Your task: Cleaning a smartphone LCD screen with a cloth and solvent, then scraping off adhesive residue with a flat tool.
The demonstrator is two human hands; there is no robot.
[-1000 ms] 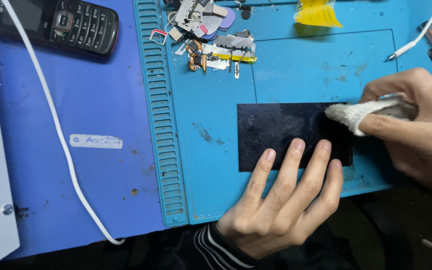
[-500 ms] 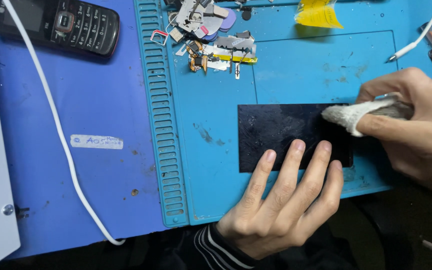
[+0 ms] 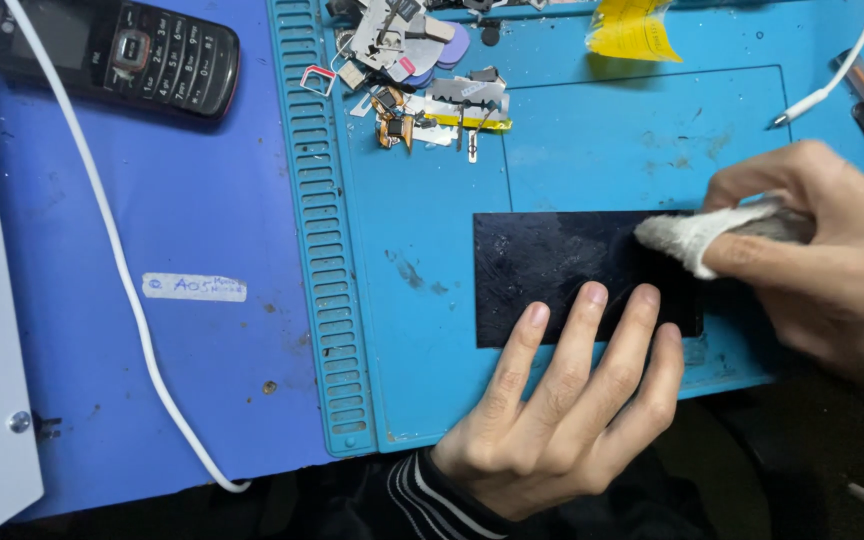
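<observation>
Fingers: left spread flat on panel; right hand pinched on cloth.
Change: cloth slid slightly leftward across panel.
Panel: flat on mat, pinned, wiping underway.

Two bare hands, no gloves or rings. Left hand with a dark sleeve cuff, thin white stripes. Right hand sleeveless in view.

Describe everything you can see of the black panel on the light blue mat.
The black panel is a flat, thin, glossy rectangle, probably glass, with smears and specks on its surface. It lies flat on the light blue mat, long side across the picture. The left hand rests its fingertips on the near edge. The right hand presses a white cloth on the far right part.
</observation>
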